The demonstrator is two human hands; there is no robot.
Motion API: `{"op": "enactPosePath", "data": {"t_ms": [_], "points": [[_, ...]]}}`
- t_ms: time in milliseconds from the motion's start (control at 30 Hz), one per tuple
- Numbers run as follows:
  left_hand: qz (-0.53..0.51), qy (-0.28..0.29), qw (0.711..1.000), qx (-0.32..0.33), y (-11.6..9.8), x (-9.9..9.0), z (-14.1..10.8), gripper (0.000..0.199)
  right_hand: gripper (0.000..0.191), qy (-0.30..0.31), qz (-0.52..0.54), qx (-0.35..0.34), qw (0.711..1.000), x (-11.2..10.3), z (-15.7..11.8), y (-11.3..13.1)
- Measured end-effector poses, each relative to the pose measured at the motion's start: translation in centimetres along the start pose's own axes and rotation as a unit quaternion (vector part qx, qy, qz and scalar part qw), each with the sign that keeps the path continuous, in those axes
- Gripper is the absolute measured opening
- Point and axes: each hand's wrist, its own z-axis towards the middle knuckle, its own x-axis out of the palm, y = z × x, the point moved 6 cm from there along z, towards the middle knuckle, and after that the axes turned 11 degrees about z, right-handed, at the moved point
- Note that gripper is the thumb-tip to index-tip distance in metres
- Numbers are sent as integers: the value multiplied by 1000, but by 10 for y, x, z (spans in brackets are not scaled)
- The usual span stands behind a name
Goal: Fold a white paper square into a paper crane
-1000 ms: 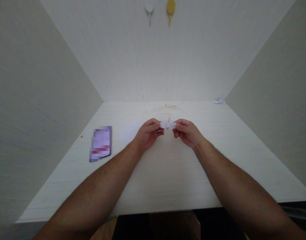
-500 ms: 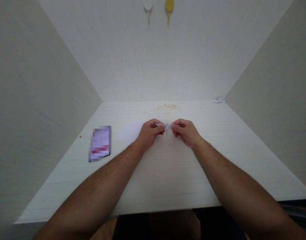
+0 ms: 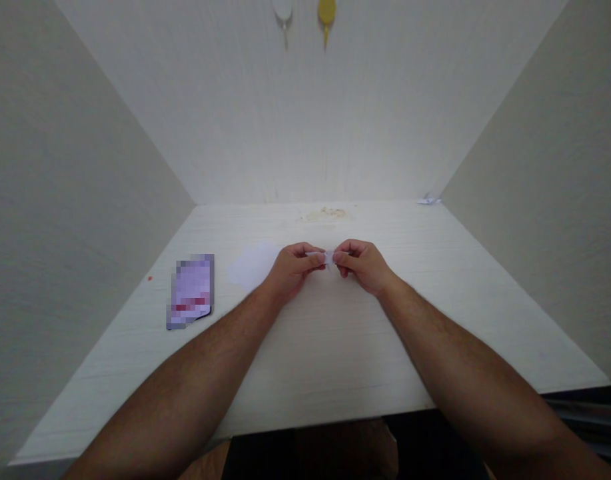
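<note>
A small folded piece of white paper is held between my two hands above the middle of the table. My left hand pinches its left end between thumb and fingers. At the right end, my right hand grips it the same way. Fingertips cover much of the paper, so its full shape is hidden. Beside my left wrist, a flat white sheet of paper lies on the table, partly behind the forearm.
On the left lies a blurred phone-like slab. Crumpled or folded white paper sits in the far right corner. A brownish stain marks the white table near the back wall. White and yellow hooks hang above.
The whole view has shifted slightly. My hands have come a little closer together on the folded paper, and its downward-pointing tip shows less than before.
</note>
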Motion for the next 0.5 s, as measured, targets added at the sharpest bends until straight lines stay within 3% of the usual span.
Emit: {"op": "enactPosePath", "data": {"t_ms": [500], "points": [[-80,123,989,-3,-3,12,-3,28,36,53,102,56,992,15,-7,5]]}}
